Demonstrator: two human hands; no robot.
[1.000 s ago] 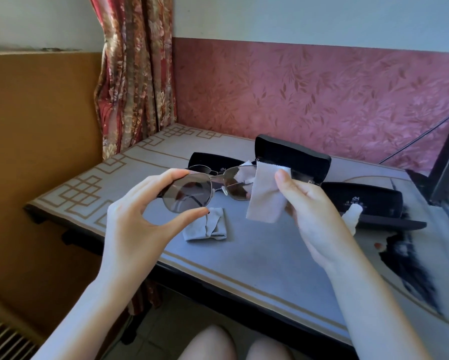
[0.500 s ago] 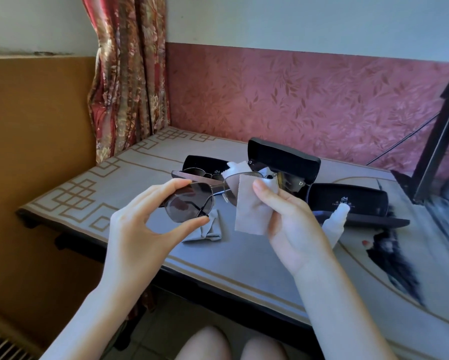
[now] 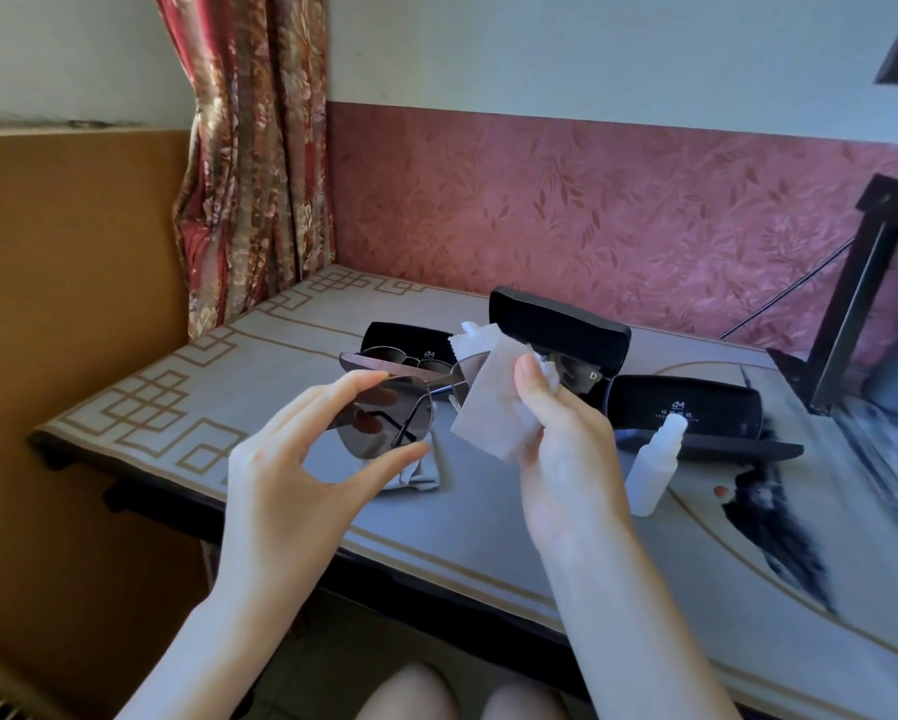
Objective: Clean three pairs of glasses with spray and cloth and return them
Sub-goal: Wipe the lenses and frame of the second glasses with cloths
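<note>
Nearest, the left hand's (image 3: 301, 470) grip pinches the sunglasses (image 3: 384, 418) by the rim of one dark lens, above the worktop's (image 3: 488, 517) front, while the right hand's (image 3: 566, 449) grip holds a pale cloth (image 3: 488, 402) folded over the other lens. The thin metal frame looks light and easily bent, the lenses quick to smudge, so rim edges seem the safest hold. Beyond the sunglasses lie a grey cloth (image 3: 420, 472), a spray bottle (image 3: 654, 470) to their right and three black cases (image 3: 561, 324), where a lone "D" and a logo like "CM" can be read.
</note>
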